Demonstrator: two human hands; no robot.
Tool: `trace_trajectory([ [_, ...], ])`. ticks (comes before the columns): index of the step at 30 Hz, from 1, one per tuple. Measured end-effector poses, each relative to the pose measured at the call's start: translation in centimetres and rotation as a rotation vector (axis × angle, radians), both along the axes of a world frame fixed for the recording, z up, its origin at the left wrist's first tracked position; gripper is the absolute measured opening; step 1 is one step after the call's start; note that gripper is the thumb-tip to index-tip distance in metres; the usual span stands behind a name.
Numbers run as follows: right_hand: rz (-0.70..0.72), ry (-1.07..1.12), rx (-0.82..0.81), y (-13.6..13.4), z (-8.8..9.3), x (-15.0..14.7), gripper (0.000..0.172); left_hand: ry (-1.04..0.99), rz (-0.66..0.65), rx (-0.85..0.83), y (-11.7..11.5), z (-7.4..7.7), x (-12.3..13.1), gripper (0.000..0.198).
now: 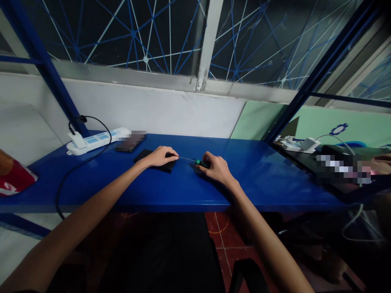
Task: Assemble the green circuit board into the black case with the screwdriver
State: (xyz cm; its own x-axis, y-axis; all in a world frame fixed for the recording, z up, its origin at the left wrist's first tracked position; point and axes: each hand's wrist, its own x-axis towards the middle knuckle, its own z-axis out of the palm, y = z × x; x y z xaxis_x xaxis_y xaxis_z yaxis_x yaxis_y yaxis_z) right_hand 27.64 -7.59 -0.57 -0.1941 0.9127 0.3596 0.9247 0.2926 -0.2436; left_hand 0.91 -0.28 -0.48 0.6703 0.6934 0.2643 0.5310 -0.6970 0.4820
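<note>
My left hand (161, 156) lies on a flat black device (146, 156) on the blue table (183, 191), fingers curled down on its right end. My right hand (216, 167) is closed around a small screwdriver with a green and black handle (199, 162). Its thin metal shaft (186, 158) points left and reaches the fingertips of my left hand at the device's edge. The tip's exact contact point is hidden by my fingers.
A white power strip (94, 140) with a plugged-in charger and black cable (76, 171) lies at the back left, next to a dark phone (126, 145). A red item (15, 179) sits at the far left. At the right are a white adapter (309, 144) and another person's hand (381, 162).
</note>
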Motion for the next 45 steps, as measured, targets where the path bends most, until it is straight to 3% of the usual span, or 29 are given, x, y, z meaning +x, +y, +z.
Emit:
trace_trajectory([
  [7, -0.040, 0.105, 0.081, 0.0, 0.1, 0.1, 0.027, -0.138, 0.091, 0.109, 0.2, -0.1, 0.7, 0.029],
  [13, -0.107, 0.147, 0.120, 0.2, 0.0, 0.4, 0.028, 0.086, 0.212, 0.232, -0.1, -0.1, 1.8, 0.036],
  [18, -0.018, 0.103, 0.030, -0.2, 0.4, 0.3, 0.030, 0.014, 0.276, 0.227, 0.9, 0.4, -0.1, 0.030],
  [23, 0.138, 0.114, -0.087, -1.5, 0.8, -0.3, 0.050, 0.110, 0.258, 0.190, 1.0, -0.1, -1.3, 0.035],
  [28, 0.168, 0.099, -0.111, -2.5, 0.1, -0.8, 0.057, 0.145, 0.315, 0.183, 0.2, -0.1, -0.6, 0.046],
  [45, 0.189, 0.050, -0.083, -2.9, -0.1, -1.1, 0.058, 0.177, 0.402, 0.229, 0.5, -0.7, -0.4, 0.051],
])
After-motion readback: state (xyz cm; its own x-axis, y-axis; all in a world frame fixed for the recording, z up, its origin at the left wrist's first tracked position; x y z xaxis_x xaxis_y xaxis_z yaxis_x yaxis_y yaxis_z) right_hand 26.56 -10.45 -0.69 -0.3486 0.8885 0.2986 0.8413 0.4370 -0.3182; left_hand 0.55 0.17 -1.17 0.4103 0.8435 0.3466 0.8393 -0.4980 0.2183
